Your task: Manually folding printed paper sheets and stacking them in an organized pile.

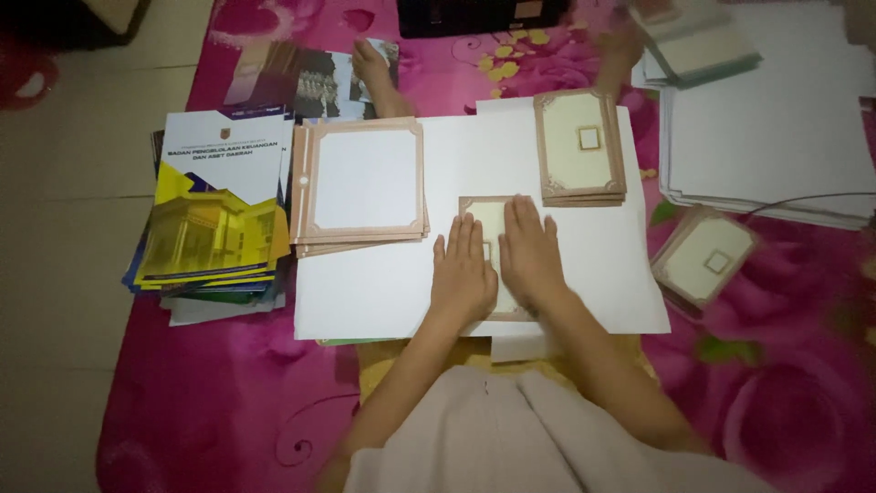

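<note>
Both flat hands, left hand (463,271) and right hand (530,256), cover most of the bordered card (494,217); the white paper stack (776,128) runs off the right edge; the dark box (479,15) is cut by the top edge; a far hand (370,62) is blurred.

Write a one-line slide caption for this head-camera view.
Both hands, left hand and right hand, press flat on a bordered card on a white sheet.

Dim light — pink floral mat (228,383) over pale tiled floor (64,274).
</note>
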